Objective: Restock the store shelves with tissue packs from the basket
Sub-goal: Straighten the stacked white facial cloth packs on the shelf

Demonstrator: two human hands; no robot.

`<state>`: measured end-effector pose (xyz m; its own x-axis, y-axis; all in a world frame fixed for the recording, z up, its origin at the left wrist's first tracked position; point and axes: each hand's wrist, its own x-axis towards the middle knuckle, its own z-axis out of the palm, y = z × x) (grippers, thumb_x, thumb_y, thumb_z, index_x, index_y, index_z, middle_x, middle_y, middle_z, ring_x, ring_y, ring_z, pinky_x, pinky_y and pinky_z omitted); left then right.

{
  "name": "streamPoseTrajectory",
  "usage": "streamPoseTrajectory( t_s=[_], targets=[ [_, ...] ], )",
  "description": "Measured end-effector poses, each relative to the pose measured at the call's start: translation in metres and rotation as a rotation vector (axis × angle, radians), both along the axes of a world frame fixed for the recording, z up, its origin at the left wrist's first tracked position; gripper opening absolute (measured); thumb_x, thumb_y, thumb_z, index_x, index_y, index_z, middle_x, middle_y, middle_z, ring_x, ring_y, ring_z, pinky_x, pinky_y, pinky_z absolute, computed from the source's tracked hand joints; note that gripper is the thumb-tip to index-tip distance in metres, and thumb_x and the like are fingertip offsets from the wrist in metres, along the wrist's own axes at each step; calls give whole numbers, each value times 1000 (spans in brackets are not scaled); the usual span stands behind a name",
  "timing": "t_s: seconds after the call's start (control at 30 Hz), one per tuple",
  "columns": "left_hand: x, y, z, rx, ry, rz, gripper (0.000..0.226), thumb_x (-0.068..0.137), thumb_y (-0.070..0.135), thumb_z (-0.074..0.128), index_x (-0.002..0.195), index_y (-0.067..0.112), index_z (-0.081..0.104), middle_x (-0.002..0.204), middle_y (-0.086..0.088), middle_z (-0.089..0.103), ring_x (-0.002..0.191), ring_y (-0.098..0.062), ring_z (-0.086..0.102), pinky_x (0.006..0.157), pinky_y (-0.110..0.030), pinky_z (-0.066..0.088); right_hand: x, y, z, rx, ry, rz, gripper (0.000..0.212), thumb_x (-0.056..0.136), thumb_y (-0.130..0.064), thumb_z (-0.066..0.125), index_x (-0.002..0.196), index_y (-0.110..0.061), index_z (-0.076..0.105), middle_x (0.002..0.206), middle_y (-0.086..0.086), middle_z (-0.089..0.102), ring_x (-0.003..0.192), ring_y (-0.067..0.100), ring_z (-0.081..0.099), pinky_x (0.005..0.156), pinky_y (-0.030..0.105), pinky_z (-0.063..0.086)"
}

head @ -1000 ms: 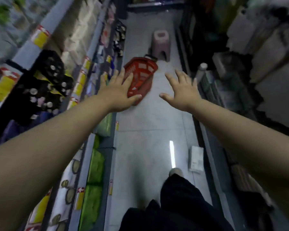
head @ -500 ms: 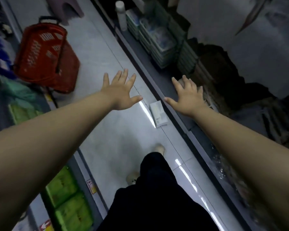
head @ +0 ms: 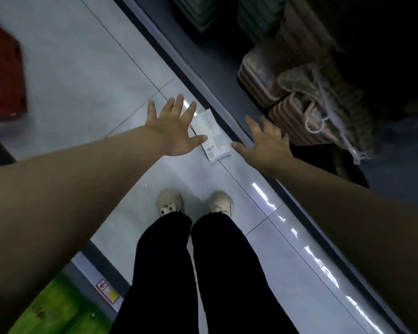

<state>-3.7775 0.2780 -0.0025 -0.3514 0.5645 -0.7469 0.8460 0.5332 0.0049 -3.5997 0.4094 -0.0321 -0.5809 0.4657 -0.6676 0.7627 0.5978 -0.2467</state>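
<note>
A white tissue pack [head: 214, 136] lies flat on the grey floor tiles, close to the base of the right-hand shelf [head: 217, 92]. My left hand [head: 176, 130] hovers with fingers spread just left of the pack, partly over its left edge. My right hand [head: 268, 141] is spread out just right of the pack, over the shelf's base. Neither hand holds anything. The red basket [head: 4, 75] shows blurred at the far left edge.
My two feet in pale shoes [head: 196, 203] stand on the tiles below the pack. Stacked pink and green plastic goods [head: 282, 92] fill the dark bottom shelf on the right. Green packs [head: 58, 309] sit in the left shelf at lower left.
My view has swung down and right: the basket has slid to the left edge and the tissue pack now lies between my hands. Both hands stay spread and have come closer to it.
</note>
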Motion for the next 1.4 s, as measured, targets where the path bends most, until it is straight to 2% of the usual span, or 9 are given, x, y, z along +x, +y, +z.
streamPoseTrajectory(
  t_s=[0.2, 0.37, 0.53, 0.63, 0.77, 0.97, 1.13, 1.3, 1.4],
  targets=[
    [13, 1, -167, 50, -47, 10, 94, 91, 70, 35, 152, 24, -21, 158, -10, -31, 147, -29, -23, 117, -54, -7, -3, -20, -155, -10, 24, -25, 84, 88, -62, 52, 154, -22, 19, 156, 16, 28, 139, 39, 32, 111, 56, 31],
    [31, -4, -294, 112, -74, 45, 99, 93, 55, 52, 153, 22, -20, 159, -10, -28, 148, -31, -19, 119, -53, 2, -4, -39, -296, -188, -11, -360, 97, 62, -81, 41, 139, -22, 39, 129, 9, 57, 115, 32, 59, 89, 51, 54],
    [53, -1, -390, 238, -270, 293, 105, 90, 31, 67, 154, 21, -15, 160, -8, -26, 150, -35, 7, 117, -49, 29, -12, -34, -380, -330, 90, -792, 77, 86, -25, 71, 147, -9, 28, 137, 8, 49, 123, 26, 53, 94, 35, 51],
    [68, 0, -418, 391, -362, 412, 113, 85, 32, 72, 154, 15, -16, 156, -14, -33, 150, -35, 10, 112, -41, 39, -19, -31, -402, -540, 148, -954, 64, 81, -17, 72, 137, -2, 46, 115, 5, 60, 102, 19, 62, 80, 27, 54],
    [74, -5, -422, 529, -209, 563, 126, 71, 59, 76, 155, 4, -1, 160, -24, -11, 149, -40, -5, 112, -54, 28, -30, -46, -385, -705, 306, -1182, 18, 97, -22, 52, 96, -10, 65, 90, 10, 69, 74, 17, 68, 61, 27, 54],
    [32, -31, -385, 469, -292, 792, 128, 63, 49, 86, 155, 17, 3, 161, -11, 6, 148, -30, 15, 111, -35, 29, -55, -60, -341, -429, 345, -1134, 26, 93, -20, 52, 71, -13, 65, 61, -2, 56, 56, 11, 49, 54, 25, 42],
    [-1, -55, -344, 406, -636, 1326, 76, 80, 57, 69, 142, 25, 39, 131, 0, 56, 115, -23, 57, 86, -36, 53, -113, -67, -306, -326, 354, -815, 25, 81, -29, 55, 60, -22, 64, 89, 5, 66, 88, 23, 63, 73, 31, 54],
    [-20, -78, -346, 169, -606, 1626, 63, 89, 68, 45, 127, 18, 52, 116, -7, 63, 88, -23, 65, 68, -33, 52, -150, -70, -305, -522, 269, -531, 32, 99, -16, 46, 120, -2, 65, 94, 0, 56, 88, 12, 50, 74, 21, 40],
    [-32, -83, -363, 314, -240, 1507, 62, 96, 57, 44, 139, 14, 45, 136, -15, 52, 114, -35, 56, 94, -42, 49, -148, -87, -324, -440, 262, -505, 42, 98, -32, 55, 132, -9, 56, 122, 8, 56, 112, 21, 52, 93, 23, 40]
  ],
)
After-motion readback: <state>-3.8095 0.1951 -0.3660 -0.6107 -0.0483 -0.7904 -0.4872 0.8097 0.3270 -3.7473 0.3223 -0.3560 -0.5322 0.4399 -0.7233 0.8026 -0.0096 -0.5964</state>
